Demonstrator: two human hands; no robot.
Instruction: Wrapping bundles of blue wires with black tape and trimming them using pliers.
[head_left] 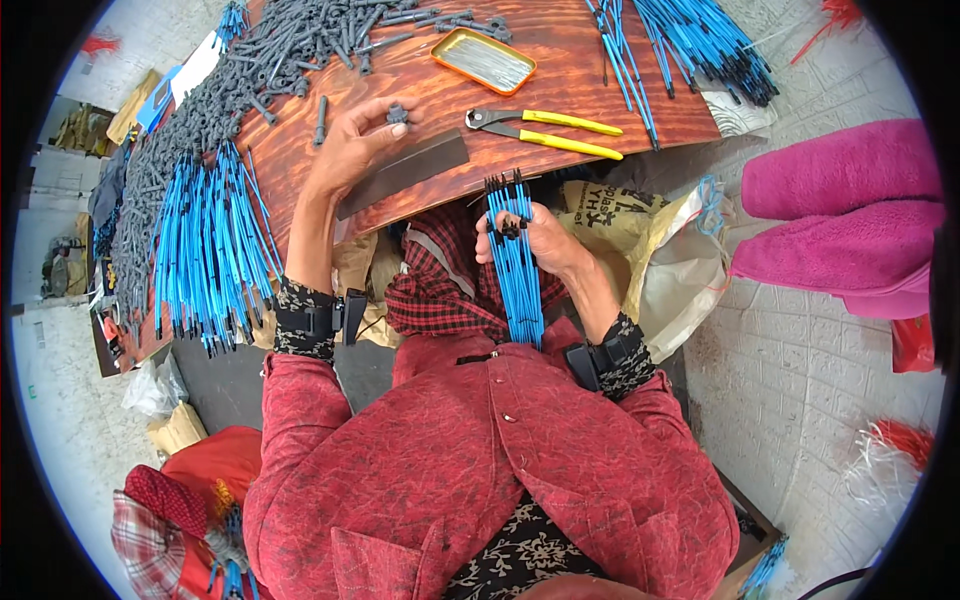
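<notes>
My L hand, approx 11 o'clock, pinches a small grey plastic pc over the table; R hand, approx 1 o'clock, grips a blue rod bundle, black tips twd 12. Pliers btwn 12 & 1.

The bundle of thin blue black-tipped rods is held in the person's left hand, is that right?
No: the head view shows the bundle of blue rods in the person's right hand; the left hand holds a small dark grey piece.
</notes>
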